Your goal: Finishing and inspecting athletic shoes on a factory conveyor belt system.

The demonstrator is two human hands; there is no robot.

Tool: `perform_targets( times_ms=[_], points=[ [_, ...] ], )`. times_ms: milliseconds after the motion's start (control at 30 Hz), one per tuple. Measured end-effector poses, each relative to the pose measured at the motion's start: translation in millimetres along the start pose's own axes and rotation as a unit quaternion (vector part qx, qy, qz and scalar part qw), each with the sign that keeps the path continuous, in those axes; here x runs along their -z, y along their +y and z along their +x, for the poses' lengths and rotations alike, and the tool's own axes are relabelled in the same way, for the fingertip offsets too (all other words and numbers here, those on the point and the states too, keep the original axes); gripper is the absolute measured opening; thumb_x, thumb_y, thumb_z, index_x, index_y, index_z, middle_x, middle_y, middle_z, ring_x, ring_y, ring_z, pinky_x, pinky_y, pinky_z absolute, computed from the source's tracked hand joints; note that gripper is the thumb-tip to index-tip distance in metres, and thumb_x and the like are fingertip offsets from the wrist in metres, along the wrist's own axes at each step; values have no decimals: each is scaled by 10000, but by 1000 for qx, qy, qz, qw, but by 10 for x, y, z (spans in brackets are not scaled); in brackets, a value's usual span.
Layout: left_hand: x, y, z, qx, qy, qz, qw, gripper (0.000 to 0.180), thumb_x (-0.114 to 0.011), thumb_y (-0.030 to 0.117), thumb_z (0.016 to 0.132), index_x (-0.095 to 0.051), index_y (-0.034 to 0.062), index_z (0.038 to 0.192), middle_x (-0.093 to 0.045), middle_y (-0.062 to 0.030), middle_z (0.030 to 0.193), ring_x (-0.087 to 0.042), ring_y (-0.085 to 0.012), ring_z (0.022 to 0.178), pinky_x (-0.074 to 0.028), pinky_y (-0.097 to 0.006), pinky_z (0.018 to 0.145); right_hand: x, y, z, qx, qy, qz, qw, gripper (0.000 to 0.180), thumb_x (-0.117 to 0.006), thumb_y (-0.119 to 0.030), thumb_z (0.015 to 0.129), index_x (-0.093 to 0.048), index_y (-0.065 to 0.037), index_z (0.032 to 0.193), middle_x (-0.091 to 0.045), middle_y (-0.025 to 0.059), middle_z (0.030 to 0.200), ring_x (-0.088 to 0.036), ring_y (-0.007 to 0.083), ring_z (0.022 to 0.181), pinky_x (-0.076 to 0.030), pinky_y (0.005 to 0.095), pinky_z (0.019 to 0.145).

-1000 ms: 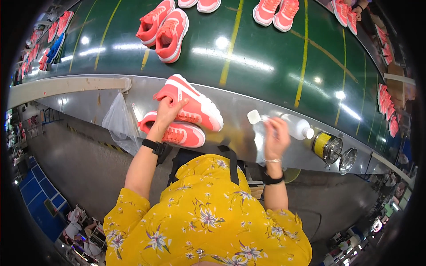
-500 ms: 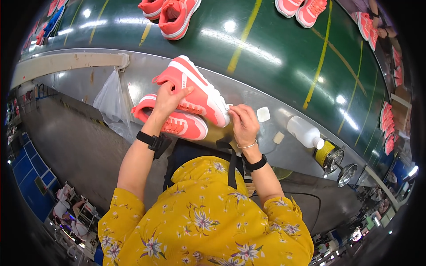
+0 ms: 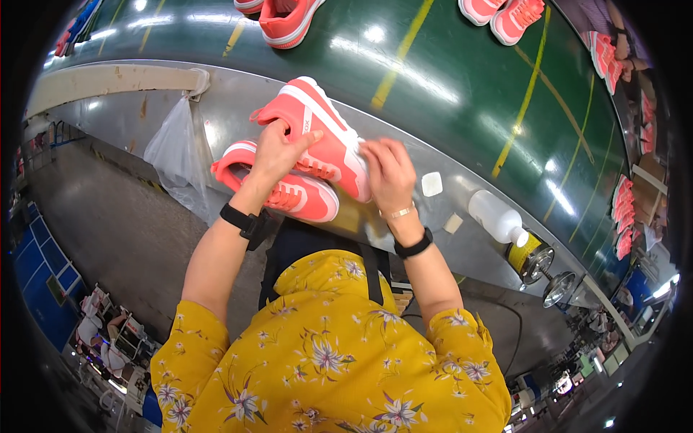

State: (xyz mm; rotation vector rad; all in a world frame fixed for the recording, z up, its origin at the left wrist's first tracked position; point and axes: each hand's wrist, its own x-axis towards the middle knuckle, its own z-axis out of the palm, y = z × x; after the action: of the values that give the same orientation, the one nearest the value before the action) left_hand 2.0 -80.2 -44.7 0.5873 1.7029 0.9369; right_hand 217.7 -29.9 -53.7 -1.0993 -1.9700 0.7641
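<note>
A coral sneaker (image 3: 333, 137) with a white sole is tipped on its side, its sole edge turned away from me. My left hand (image 3: 276, 157) grips it at the ankle opening, fingers inside and thumb on the upper. Against the toe end of that sole my right hand (image 3: 390, 172) works with its fingertips pinched together. Whatever the pinch holds is hidden, and the fingers are slightly blurred. Below the held shoe, a matching sneaker (image 3: 309, 201) stands upright on the metal ledge (image 3: 242, 86), partly covered by my left wrist.
Right of my hand lie a white square pad (image 3: 432, 184) and a small beige block (image 3: 453, 223). Farther right are a white plastic bottle (image 3: 495, 216) and a yellow can (image 3: 528, 254). A plastic bag (image 3: 175, 148) hangs at left. The green conveyor (image 3: 447, 58) carries several coral shoes.
My right hand has moved up along the sole edge, away from the toe tip. The held sneaker has shifted slightly away from me; my left hand keeps its grip.
</note>
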Motion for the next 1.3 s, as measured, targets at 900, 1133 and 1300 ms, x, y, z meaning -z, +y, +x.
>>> perform_targets(
  times_ms=[900,1133,1300],
  points=[
    [32,-138,105,-35,2,41,999,291,-815,196,832,-656,-22,938,-705,-62,872,-652,-115,735,-523,-287,665,-28,33,79,8,-20,9,1000,111,-738,-3,817,-708,-24,922,-646,142,919,-646,321,839,-533,393,726],
    [-35,-52,14,-59,21,-9,998,288,-817,205,829,-647,-15,902,-684,-44,832,-639,-114,714,-524,-299,657,258,16,-292,4,-37,3,999,173,-759,50,773,-709,-21,922,-640,132,898,-632,308,800,-527,386,694],
    [33,-67,104,-15,-5,57,998,308,-817,201,829,-665,-31,964,-711,-74,910,-660,-127,800,-532,-297,720,-13,52,65,15,-10,-4,1000,120,-744,2,808,-708,-19,921,-648,136,912,-637,319,810,-530,391,719]
  ],
)
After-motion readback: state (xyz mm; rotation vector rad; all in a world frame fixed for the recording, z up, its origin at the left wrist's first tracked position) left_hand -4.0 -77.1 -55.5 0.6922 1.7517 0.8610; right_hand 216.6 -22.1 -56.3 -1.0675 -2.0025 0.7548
